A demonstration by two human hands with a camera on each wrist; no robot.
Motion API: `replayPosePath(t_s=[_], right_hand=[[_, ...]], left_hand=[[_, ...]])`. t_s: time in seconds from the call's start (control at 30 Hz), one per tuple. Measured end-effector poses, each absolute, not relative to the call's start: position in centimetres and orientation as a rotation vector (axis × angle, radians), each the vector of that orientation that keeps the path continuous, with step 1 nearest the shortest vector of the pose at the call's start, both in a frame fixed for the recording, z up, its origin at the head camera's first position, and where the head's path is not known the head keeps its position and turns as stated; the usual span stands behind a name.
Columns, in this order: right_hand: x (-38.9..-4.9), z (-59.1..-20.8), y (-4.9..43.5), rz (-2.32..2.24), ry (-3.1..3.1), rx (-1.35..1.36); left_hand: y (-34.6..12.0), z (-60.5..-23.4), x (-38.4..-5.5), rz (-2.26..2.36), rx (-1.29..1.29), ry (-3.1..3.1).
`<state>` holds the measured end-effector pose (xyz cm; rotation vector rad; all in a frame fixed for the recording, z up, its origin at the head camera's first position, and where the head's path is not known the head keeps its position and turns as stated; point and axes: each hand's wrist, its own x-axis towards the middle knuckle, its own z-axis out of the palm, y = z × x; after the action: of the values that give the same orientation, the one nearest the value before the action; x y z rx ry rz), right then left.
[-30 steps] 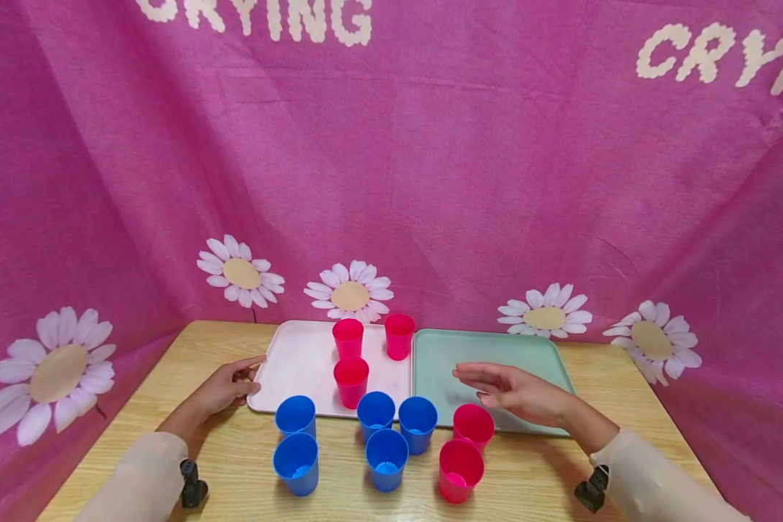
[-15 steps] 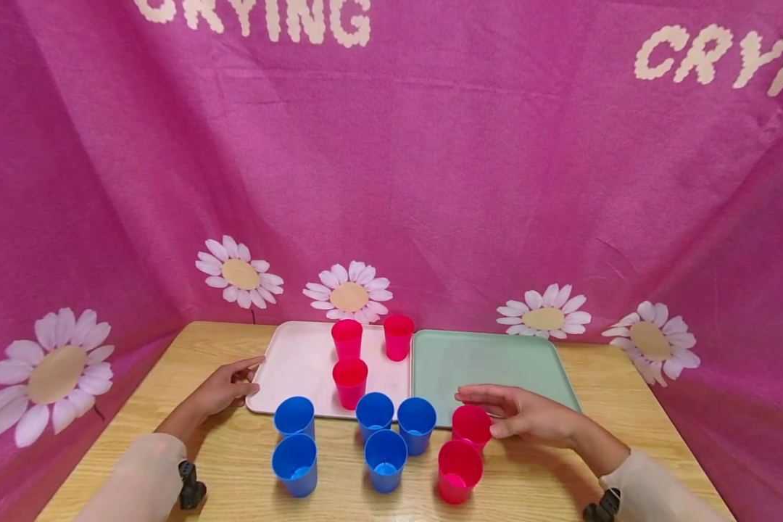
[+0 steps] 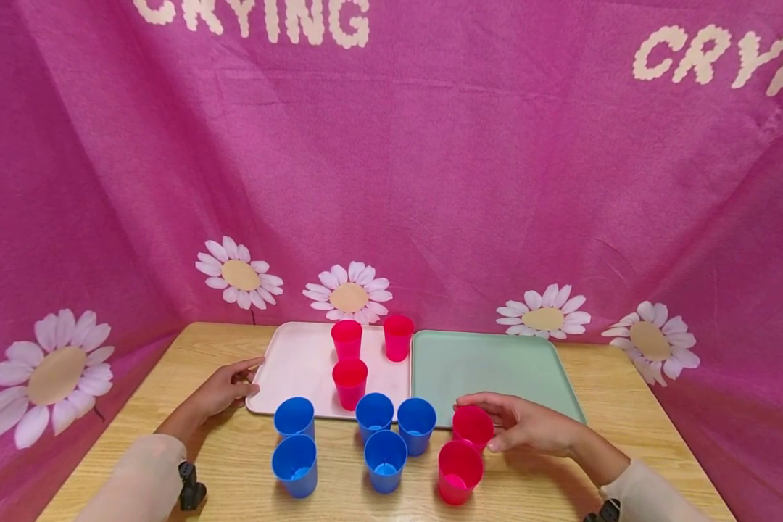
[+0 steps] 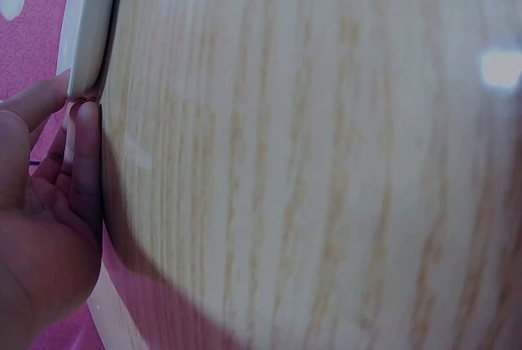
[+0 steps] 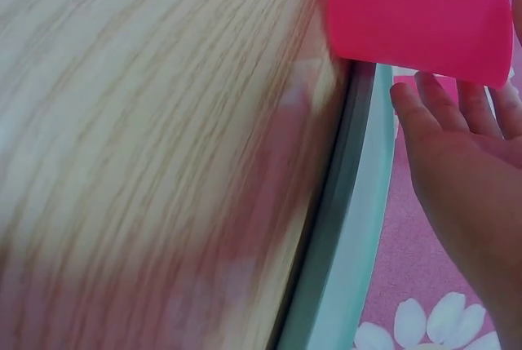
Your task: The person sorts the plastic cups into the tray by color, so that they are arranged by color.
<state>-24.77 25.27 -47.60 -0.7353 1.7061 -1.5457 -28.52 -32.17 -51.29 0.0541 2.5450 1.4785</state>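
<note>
In the head view, my left hand (image 3: pixel 220 390) holds the front left corner of the white tray (image 3: pixel 287 377), thumb and fingers at its rim. My right hand (image 3: pixel 535 426) is placed around a red cup (image 3: pixel 473 428), its fingers behind and its thumb at the near right side. The right wrist view shows that red cup (image 5: pixel 420 24) beside the extended fingers, which look apart from its wall. Another red cup (image 3: pixel 460 475) stands in front of it. Several blue cups (image 3: pixel 385 464) stand upright on the table to the left.
On the white tray stand three red cups (image 3: pixel 350 388). A green tray (image 3: pixel 496 355) lies to its right, its front edge behind the right hand. The wooden table (image 3: pixel 209 464) ends at a pink cloth (image 3: pixel 431 181) with daisies.
My right hand has come down and toward me from above the green tray to the rear right red cup, its fingers now around it. My left hand has stayed at the white tray.
</note>
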Motion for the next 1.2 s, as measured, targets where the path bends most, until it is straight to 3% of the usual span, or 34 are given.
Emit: replayPosePath(t_s=[1.2], right_hand=[[-25.12, -46.73, 24.83, -1.516, 1.833, -0.791]], left_hand=[[-31.99, -50.97, -28.38, 1.465, 0.049, 2.556]])
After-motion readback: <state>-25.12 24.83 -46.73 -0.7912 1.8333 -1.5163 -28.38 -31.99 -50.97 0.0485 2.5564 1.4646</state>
